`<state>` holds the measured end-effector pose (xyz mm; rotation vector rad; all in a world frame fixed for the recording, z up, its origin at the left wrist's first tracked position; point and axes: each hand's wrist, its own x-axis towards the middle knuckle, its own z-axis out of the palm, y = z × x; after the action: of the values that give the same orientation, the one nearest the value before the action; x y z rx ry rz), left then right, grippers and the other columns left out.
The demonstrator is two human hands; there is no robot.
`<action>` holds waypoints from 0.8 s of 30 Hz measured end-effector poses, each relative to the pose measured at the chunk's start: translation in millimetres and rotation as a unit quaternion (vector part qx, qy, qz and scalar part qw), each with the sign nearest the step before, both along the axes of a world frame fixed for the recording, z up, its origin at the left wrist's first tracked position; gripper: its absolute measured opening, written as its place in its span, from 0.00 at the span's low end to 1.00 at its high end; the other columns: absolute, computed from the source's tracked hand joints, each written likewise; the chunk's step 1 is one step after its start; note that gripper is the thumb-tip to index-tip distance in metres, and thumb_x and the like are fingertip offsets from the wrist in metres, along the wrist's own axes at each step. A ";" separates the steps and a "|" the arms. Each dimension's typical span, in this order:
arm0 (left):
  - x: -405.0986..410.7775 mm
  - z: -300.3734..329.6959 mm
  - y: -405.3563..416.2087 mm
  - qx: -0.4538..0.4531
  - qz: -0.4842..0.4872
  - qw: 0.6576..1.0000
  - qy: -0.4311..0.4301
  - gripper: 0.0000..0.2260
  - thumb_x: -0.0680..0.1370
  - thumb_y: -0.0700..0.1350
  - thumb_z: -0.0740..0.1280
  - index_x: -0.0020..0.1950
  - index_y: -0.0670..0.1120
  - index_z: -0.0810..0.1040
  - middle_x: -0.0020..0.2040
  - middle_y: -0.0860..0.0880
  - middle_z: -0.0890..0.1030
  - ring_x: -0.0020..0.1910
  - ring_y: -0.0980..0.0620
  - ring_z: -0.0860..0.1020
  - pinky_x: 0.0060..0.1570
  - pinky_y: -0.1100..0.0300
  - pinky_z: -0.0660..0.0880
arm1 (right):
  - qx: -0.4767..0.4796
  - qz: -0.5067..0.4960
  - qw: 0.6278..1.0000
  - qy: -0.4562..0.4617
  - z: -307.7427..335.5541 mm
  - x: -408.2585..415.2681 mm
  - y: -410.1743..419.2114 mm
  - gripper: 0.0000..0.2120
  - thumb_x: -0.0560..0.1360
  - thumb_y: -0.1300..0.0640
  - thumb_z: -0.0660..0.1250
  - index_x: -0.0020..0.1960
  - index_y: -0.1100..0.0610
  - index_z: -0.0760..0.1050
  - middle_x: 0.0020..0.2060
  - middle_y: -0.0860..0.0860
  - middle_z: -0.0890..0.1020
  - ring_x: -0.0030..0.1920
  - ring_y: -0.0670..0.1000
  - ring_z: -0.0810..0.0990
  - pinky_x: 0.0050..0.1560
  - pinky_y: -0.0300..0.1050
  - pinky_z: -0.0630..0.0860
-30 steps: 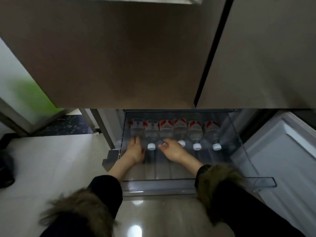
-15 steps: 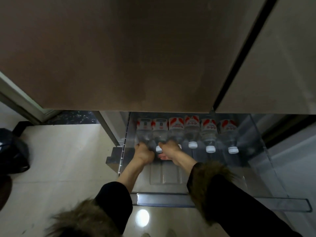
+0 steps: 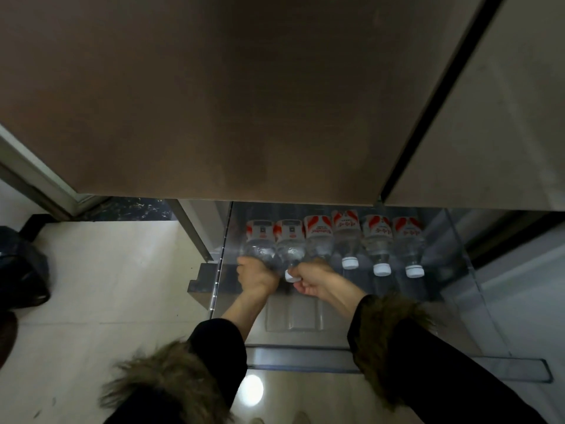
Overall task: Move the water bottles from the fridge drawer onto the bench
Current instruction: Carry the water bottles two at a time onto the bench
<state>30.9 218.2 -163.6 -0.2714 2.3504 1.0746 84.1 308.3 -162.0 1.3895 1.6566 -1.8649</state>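
We see six water bottles [image 3: 347, 232] lying side by side in the fridge drawer [image 3: 458, 270], long axes running away from us, caps toward the hands. Our left hand [image 3: 256, 276] grips the nearest-left bottle's neck; our right hand [image 3: 315, 278] seemingly grips the third bottle's neck.

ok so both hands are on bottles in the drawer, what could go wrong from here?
1. The six water bottles lie packed side by side; lifting the two gripped ones may roll the neighbours.
2. The right hand grips near the necks, so the white cap end could slip from that grip.
3. The left hand works close to the drawer wall and under the fridge door; a quick lift could knock either.
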 end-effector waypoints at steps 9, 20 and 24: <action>20.4 51.9 -22.0 -0.001 -0.127 0.977 0.171 0.21 0.72 0.43 0.69 0.59 0.41 0.63 0.54 0.39 0.76 0.49 0.40 0.77 0.47 0.48 0.77 | 0.030 -0.016 0.998 0.059 47.3 20.1 -1.5 0.18 0.74 0.56 0.67 0.61 0.63 0.72 0.46 0.57 0.78 0.33 0.47 0.76 0.29 0.34 0.77; 25.9 114.9 -69.0 0.035 -0.220 0.902 0.370 0.13 0.73 0.46 0.70 0.52 0.43 0.72 0.50 0.43 0.79 0.45 0.47 0.77 0.43 0.54 0.75 | 0.381 0.093 0.918 0.062 119.7 68.5 -19.1 0.19 0.68 0.48 0.68 0.51 0.61 0.75 0.46 0.56 0.80 0.47 0.56 0.78 0.35 0.42 0.70; 28.1 116.0 -76.6 0.034 -0.224 0.906 0.358 0.13 0.73 0.48 0.69 0.50 0.44 0.70 0.47 0.45 0.78 0.43 0.49 0.77 0.40 0.55 0.75 | 0.453 0.102 0.882 0.081 135.5 70.9 -27.3 0.20 0.70 0.46 0.67 0.53 0.61 0.73 0.50 0.58 0.79 0.52 0.59 0.76 0.40 0.43 0.68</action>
<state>59.0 141.6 -47.6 0.7928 2.7673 1.1345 154.9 281.0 -26.5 1.2491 2.8347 -1.1025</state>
